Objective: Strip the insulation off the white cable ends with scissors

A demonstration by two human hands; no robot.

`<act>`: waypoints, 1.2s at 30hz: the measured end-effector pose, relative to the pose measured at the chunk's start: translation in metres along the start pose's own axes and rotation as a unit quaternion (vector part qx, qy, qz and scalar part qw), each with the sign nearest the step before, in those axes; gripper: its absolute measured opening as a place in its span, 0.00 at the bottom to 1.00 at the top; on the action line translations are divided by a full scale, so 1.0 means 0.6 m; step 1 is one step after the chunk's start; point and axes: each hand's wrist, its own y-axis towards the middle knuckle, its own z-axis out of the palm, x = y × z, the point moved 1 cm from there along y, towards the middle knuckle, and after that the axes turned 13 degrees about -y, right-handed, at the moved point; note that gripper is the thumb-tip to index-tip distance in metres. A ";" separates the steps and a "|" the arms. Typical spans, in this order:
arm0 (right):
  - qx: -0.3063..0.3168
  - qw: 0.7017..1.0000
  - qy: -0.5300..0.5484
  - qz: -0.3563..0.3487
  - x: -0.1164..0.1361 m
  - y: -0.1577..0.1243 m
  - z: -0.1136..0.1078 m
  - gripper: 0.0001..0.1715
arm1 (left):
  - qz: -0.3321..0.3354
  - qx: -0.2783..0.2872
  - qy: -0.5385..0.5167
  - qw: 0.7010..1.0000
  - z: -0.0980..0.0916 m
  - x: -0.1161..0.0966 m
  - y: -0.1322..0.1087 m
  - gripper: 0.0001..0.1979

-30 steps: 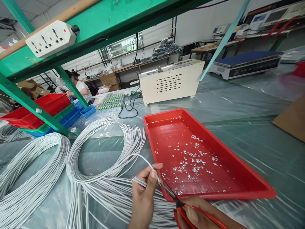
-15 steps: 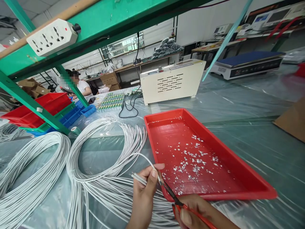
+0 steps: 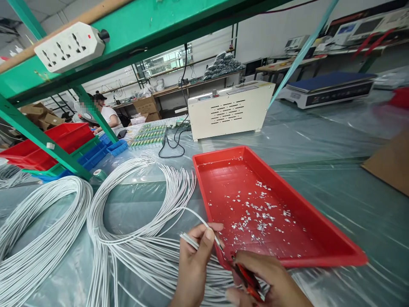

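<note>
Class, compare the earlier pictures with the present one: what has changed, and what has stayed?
The right hand has turned the red-handled tool steeper in view; its dark blades no longer show clearly. Nothing was visibly let go. The left hand still pinches the white cable; the red tray and silvery scraps stay put.
</note>
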 end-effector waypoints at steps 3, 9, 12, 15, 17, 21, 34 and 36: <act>-0.049 0.998 0.037 0.030 -0.003 0.008 -0.004 0.11 | 0.054 -0.014 0.056 0.997 0.005 0.001 -0.004 0.14; -0.147 0.987 0.046 0.048 -0.003 0.018 -0.015 0.06 | 0.101 -0.039 0.136 0.985 0.011 0.007 -0.011 0.11; -0.146 0.989 0.007 0.025 -0.004 0.019 -0.016 0.05 | 0.113 -0.011 0.164 0.980 0.011 0.009 -0.012 0.11; -0.147 0.989 -0.006 0.020 -0.005 0.019 -0.016 0.06 | 0.146 -0.003 0.190 0.971 0.010 0.010 -0.013 0.10; -0.150 0.988 -0.015 0.019 -0.006 0.018 -0.016 0.06 | 0.167 -0.005 0.207 0.964 0.009 0.011 -0.013 0.09; -0.168 0.985 -0.044 0.005 -0.008 0.017 -0.016 0.06 | 0.195 -0.001 0.237 0.952 0.008 0.012 -0.014 0.09; -0.187 0.975 -0.120 -0.005 -0.015 0.011 -0.007 0.06 | 0.266 0.006 0.234 0.935 0.009 0.021 -0.018 0.08; -0.181 0.976 -0.123 -0.006 -0.014 0.012 -0.008 0.06 | 0.272 -0.004 0.232 0.934 0.008 0.023 -0.018 0.08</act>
